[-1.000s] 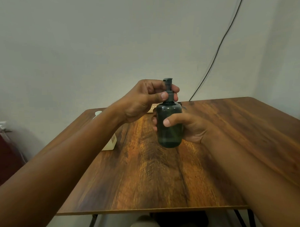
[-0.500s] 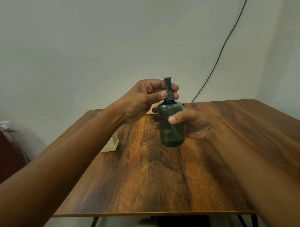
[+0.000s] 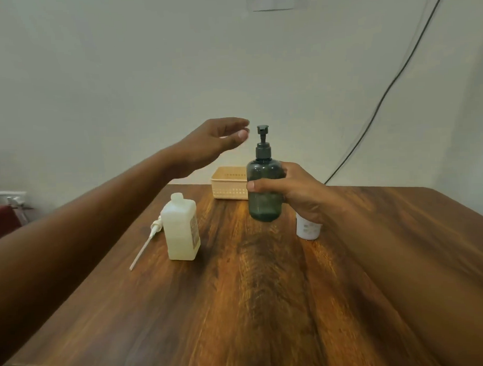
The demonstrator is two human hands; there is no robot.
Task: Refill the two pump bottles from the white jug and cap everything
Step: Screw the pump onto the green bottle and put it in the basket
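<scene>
Right hand gripped dark pump bottle upright mid-worktop, left hand hovered beside its pump, fingers loose and holding nothing, white jug uncapped at left

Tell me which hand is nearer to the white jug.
Left, narrowly. The left hand hovers open in the air above and behind the white jug; the right hand grips the dark pump bottle off to the jug's right.

Wooden table — white jug, loose pump, beige basket (far edge), small white bottle.
</scene>
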